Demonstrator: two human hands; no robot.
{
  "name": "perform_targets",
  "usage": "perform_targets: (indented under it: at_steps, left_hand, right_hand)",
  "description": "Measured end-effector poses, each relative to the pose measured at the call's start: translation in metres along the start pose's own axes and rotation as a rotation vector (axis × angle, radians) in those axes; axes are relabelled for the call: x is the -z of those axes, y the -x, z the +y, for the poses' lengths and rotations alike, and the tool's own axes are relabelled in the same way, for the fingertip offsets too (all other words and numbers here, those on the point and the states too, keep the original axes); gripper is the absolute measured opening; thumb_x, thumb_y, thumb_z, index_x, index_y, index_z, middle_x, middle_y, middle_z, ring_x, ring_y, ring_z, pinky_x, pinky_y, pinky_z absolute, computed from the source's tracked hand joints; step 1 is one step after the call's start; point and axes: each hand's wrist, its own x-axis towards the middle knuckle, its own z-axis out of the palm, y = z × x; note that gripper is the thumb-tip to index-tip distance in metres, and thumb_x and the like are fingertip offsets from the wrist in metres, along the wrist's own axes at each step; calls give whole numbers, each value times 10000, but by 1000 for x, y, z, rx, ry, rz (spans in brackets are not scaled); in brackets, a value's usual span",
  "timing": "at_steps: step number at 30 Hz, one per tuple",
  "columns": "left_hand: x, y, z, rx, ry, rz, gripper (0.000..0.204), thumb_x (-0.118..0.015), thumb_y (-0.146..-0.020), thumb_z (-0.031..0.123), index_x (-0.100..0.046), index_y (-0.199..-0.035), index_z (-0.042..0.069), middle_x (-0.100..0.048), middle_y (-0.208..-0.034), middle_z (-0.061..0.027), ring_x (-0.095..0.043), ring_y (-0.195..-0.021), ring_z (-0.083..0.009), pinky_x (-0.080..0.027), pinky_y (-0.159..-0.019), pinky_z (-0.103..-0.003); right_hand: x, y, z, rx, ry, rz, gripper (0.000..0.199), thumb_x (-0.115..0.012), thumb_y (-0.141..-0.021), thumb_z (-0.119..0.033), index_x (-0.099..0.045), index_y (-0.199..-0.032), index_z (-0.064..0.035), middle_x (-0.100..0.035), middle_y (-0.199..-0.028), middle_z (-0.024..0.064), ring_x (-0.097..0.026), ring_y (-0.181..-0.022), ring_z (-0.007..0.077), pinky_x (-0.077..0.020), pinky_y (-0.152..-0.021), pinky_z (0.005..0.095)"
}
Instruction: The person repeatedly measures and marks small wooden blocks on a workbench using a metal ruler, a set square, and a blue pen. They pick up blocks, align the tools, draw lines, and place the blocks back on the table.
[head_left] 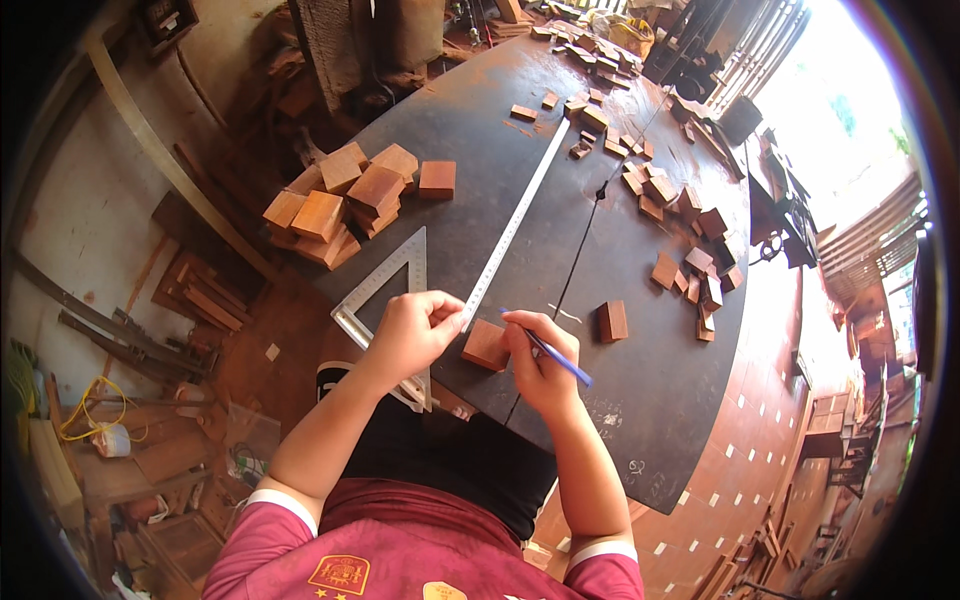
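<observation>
The grip of the left hand [412, 332] is closed in a pinch, thumb and fingertips pressed onto the near end of a long steel ruler [517, 222] that runs away across the dark round bench [640, 400]. The right hand [540, 358] has its grip closed round a blue pencil [552, 351], held writing-fashion with the point down near the top of a small reddish wood block [486, 345]; the fingers curl over the block's right edge. That block lies flat on the bench at its near edge, between the two hands and just beside the ruler's end. A metal set square [385, 292] lies under the left wrist, partly off the bench edge. A second single block [612, 321] lies a little to the right of the right hand. A heap of larger blocks [345, 200] sits at the bench's left edge, and many small blocks [680, 215] are scattered along its far and right side.
</observation>
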Motion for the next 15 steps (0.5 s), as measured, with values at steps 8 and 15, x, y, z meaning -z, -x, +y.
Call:
perform_targets:
  at_steps: [8, 15]
  left_hand:
    - [41, 25, -16, -149, -254, 337, 234, -805, -892, 188, -699, -929, -18, -702, -795, -123, -653, -650, -173, -523, -627, -321]
    - [73, 108, -115, 355, 251, 302, 360, -745, -978, 382, -674, -934, 31, -653, -769, -18, -577, -628, -85, -438, -556, -241]
  right_hand:
    - [24, 4, -8, 130, 318, -215, 619, -874, -760, -168, -625, -1312, -41, -691, -1205, 183, -695, -1046, 351, -562, -873, 404]
    - [16, 9, -10, 25, 347, -240, 725, -910, -760, -247, -579, -1379, -67, -652, -1283, 182, -669, -1091, 388, -554, -933, 438]
